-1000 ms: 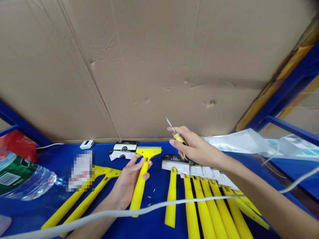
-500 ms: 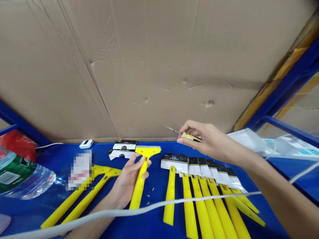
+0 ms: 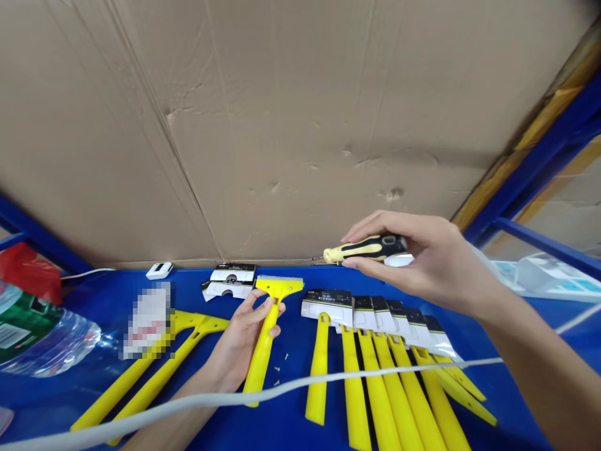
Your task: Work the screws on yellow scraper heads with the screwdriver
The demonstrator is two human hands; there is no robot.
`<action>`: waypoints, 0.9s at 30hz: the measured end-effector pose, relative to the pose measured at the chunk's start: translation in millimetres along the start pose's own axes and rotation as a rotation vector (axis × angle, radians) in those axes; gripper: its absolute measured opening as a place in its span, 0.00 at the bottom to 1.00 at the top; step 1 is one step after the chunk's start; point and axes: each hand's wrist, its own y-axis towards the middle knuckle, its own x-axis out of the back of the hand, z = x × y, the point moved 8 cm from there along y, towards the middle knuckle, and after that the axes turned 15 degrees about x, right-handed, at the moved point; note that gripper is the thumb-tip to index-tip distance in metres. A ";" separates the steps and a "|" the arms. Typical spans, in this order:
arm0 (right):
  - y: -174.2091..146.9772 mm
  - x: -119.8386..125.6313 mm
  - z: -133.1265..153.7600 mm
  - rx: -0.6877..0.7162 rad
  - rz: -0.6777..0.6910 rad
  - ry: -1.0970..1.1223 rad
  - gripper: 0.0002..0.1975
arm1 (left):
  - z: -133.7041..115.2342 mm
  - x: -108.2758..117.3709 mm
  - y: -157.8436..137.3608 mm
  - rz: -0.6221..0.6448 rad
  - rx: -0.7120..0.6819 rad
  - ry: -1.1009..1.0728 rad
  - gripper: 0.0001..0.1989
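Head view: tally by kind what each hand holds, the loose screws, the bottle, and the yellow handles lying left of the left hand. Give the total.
Scraper in the left hand: 1
Screwdriver in the right hand: 1
Loose screws: 3
Bottle: 1
Yellow handles: 2
Total: 8

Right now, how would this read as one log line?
left hand: holds yellow scraper | right hand: holds screwdriver | screws: on blue surface

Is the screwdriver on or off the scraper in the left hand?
Off. The screwdriver, in the right hand, points sideways, and a gap shows between it and the scraper held in the left hand.
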 end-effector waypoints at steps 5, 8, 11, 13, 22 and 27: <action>0.3 -6.3 3.6 0.019 -0.021 0.106 0.15 | 1.2 -1.0 1.2 0.012 -0.024 -0.015 0.21; -0.1 -17.6 2.7 0.036 0.045 0.133 0.16 | 4.2 -2.0 3.2 0.042 -0.023 -0.015 0.20; -0.1 -25.2 3.0 0.049 0.096 0.128 0.14 | 6.2 -2.7 4.5 0.082 -0.027 0.001 0.18; 0.1 -27.8 3.8 0.055 0.119 0.121 0.12 | 5.9 -2.4 4.4 0.093 -0.039 0.012 0.18; 0.0 -32.1 3.8 0.068 0.144 0.118 0.11 | 6.0 -4.2 2.2 0.084 -0.029 -0.008 0.20; 0.2 -33.5 4.0 0.068 0.151 0.087 0.12 | 7.2 -4.4 3.5 0.098 -0.033 -0.007 0.20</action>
